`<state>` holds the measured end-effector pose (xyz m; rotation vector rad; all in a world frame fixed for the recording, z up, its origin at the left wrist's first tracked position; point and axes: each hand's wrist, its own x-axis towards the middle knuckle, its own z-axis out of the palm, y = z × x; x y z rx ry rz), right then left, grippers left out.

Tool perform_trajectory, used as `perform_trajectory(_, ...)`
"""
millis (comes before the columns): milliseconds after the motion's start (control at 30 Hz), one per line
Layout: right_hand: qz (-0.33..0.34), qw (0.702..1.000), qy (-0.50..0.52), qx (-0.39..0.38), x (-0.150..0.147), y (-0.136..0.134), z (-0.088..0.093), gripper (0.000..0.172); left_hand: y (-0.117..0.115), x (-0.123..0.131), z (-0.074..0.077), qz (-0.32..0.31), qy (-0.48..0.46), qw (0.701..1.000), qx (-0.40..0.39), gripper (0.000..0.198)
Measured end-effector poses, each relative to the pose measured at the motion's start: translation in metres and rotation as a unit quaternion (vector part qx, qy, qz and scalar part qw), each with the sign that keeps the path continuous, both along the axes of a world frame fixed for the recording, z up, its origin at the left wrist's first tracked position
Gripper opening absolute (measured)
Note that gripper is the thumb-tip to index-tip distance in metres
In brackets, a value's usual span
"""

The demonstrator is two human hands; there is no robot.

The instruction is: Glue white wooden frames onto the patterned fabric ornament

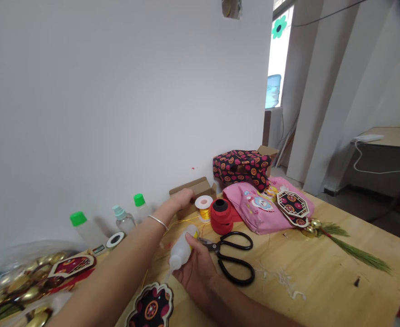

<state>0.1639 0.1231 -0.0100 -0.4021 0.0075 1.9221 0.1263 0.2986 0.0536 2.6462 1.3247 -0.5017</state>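
Observation:
My right hand [200,270] is wrapped round a translucent white squeeze bottle [182,250], its thin nozzle tilted down to the left. Just below the nozzle lies a scalloped ornament [151,309] with a pale rim and dark patterned fabric. My left hand [185,198] reaches across to the small cardboard box [201,186] by the wall; its fingers are hidden at the box. Beside that hand stand a spool of yellow cord [204,210] and a red roll [221,217]. Black-handled scissors [235,254] rest near my right hand.
A pink cloth bag [250,209] carries an octagonal ornament [292,204] with bells and a green tassel [359,252]. Behind is a patterned fabric bundle [242,165]. Green-capped bottles [84,227] line the wall. Gold bells [29,293] lie at left, thread scraps [283,281] at right.

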Motion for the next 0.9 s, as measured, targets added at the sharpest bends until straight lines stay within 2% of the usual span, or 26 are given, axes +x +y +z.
perform_trajectory(133,0.001,1.000,-0.002,0.000,0.001,0.000,0.000,0.018,0.003,0.002,-0.006,-0.017,-0.039,0.999,0.003,0.029)
perform_trajectory(267,0.002,1.000,-0.005,-0.001,0.002,0.000,0.001,0.018,0.002,-0.005,-0.003,-0.017,-0.044,0.999,0.009,0.028)
perform_trajectory(400,0.008,1.000,-0.002,-0.002,0.002,0.000,0.000,0.017,-0.007,-0.016,-0.001,-0.015,-0.021,0.999,0.023,0.028)
perform_trajectory(700,0.015,1.000,-0.011,0.012,0.002,0.000,-0.003,0.019,-0.029,-0.030,-0.009,0.016,0.004,0.995,0.096,0.027)
perform_trajectory(900,0.008,1.000,-0.018,0.016,0.003,-0.002,0.000,0.017,-0.036,-0.030,-0.001,0.010,0.013,0.995,0.097,0.027)
